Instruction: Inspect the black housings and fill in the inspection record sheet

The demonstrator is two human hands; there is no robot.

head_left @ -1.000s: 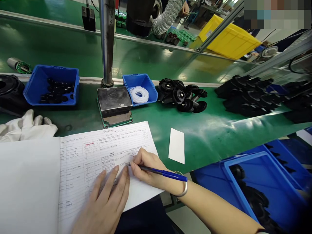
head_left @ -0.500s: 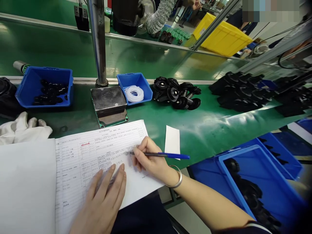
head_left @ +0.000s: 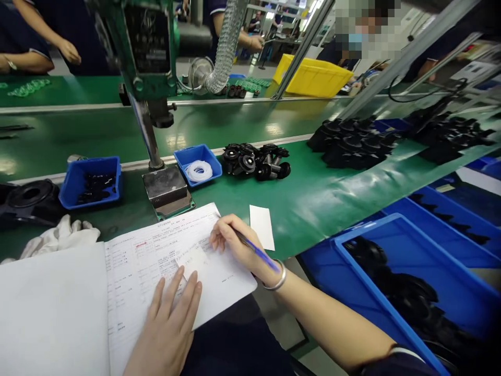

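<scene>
On a printed paper [head_left: 127,297], the left hand [head_left: 169,316] lies flat, fingers slightly apart. Over the paper's right side, the right hand [head_left: 237,244] clamps a blue pen [head_left: 263,257] between its fingers. Beyond the paper's far edge sit a metal block [head_left: 165,184] and a blue bin [head_left: 214,173] of white tubing [head_left: 192,171]; right of the paper lies a white card [head_left: 262,228].

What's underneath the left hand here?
Under the left hand is the printed sheet, with print and handwriting visible near the hand. Whatever the hand itself covers cannot be seen.
</scene>
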